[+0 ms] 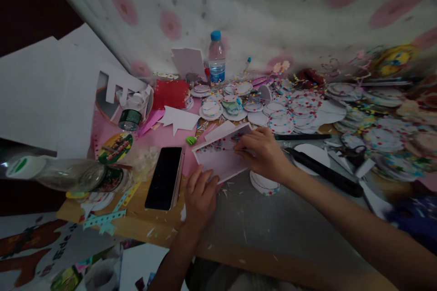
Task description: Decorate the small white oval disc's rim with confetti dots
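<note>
Crowded with paper craft pieces, a wooden table (164, 229) stands against a white cloth with pink spots (273, 4). Near the middle of the table, on a grey mat (259, 227), a pale card with a confetti-patterned border (221, 154) is laid flat, so that it can be worked on from above. It is pinned at its near edge by the left hand (200, 198), whose fingers are spread and pressed flat on the card, not closed around it; in this way the card seems to be kept from sliding. The right hand (264, 152) is placed on the far right part of the card, with the fingertips bent together as if something thin is pinched against the paper; what is pinched cannot be told, because it is too small and dim.

Just left of the card a black phone (164, 177) is laid screen up, within easy reach. Beyond the card many round dotted paper discs (290, 111) are spread in overlapping heaps, and a water bottle with a blue cap (216, 57) is set upright at the back, near the cloth. To the right of the right hand, a long black tool (324, 173) is laid across the mat. A clear bottle (58, 173) is seen lying on its side at the left edge.
</note>
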Demonstrator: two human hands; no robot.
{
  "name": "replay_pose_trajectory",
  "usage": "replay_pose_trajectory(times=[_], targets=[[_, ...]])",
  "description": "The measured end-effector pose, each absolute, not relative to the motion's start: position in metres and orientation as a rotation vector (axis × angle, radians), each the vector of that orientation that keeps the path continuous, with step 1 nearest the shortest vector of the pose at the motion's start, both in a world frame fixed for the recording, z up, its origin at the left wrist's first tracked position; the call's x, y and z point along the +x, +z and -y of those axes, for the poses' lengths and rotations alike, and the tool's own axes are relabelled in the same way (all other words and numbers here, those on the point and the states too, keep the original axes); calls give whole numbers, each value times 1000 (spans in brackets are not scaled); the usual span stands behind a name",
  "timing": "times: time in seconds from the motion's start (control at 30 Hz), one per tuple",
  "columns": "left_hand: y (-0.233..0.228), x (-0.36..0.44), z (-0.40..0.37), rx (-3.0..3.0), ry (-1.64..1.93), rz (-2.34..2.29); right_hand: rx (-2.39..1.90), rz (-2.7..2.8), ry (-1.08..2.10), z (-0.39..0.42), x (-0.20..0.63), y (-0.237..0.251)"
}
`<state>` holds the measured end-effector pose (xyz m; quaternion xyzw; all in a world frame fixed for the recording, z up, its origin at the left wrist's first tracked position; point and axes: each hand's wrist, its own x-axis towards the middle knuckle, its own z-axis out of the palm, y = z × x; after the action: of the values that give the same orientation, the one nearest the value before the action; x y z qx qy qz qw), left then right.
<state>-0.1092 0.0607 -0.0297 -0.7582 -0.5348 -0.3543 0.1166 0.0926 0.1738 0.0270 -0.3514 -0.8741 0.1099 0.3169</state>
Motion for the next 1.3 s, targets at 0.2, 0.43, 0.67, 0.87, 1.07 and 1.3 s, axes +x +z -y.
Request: replay_pose_trajectory(times=[0.2, 0.43, 0.67, 0.87, 1.07, 1.3], targets=[[-28, -109, -62, -2234, -1041, 1569, -961, 2311, 266, -178, 87, 23], [-30, -109, -63, -2224, -1013, 1609, -993, 2009, 463, -174, 105, 30], [-33, -115, -69, -2237, -956, 1755, -1164, 1654, 650, -141, 138, 56], [-14, -104, -69, -2098, -1153, 1737, -1157, 1510, 656, -87, 161, 68], [32, -37, -34, -2381, -1724, 1930, -1168, 1475, 732, -47, 168, 65], [37, 13, -21, -2281, -2262, 2385, -1177, 1538, 725, -27, 177, 57]])
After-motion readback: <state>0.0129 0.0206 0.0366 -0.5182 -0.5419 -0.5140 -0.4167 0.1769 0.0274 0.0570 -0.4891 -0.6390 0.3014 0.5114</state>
